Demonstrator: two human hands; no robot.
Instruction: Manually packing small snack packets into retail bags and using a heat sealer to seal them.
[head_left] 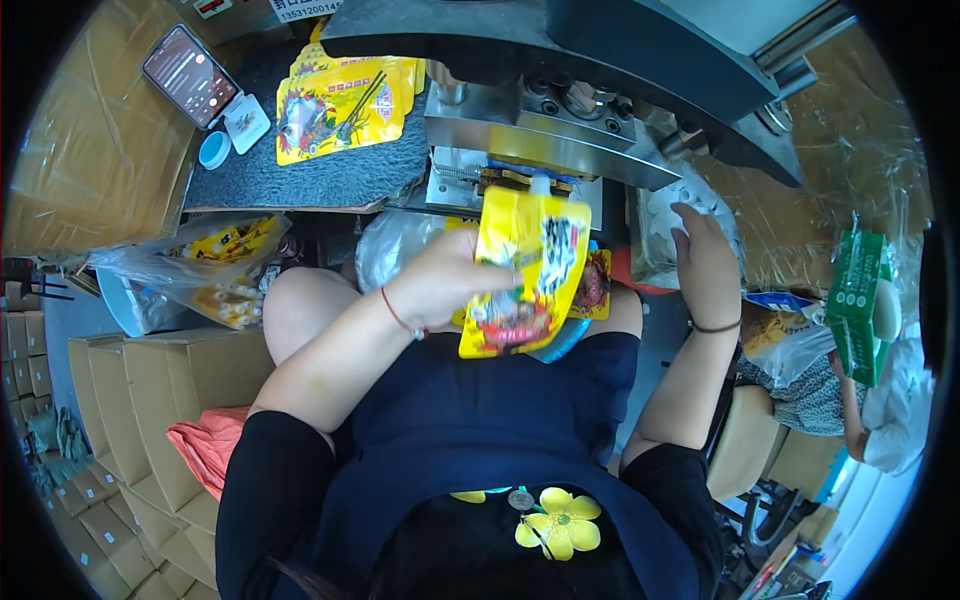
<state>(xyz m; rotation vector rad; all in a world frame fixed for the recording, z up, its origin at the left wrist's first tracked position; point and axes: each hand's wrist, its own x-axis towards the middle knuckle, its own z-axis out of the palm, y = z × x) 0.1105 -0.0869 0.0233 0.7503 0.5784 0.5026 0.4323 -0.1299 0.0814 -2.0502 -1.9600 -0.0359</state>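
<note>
A phone [188, 75] and yellow packets [340, 105] lie on the dark mat [300, 180] at left. The left hand [445, 280] grips a yellow pouch [525, 270], its spout under the sealing machine [560, 140]. The right hand [705, 265] rests open beside the machine, holding nothing.

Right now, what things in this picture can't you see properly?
- Spout of the yellow pouch the left hand holds: head view, tucked under the grey machine.
- Fingertips of the right hand: head view, partly lost against the white plastic bag behind it.
- Contents of the clear bag at left: blurred by crinkled plastic.
- Phone screen: too small to tell.
- Person at right edge: cut off by the picture rim.
</note>
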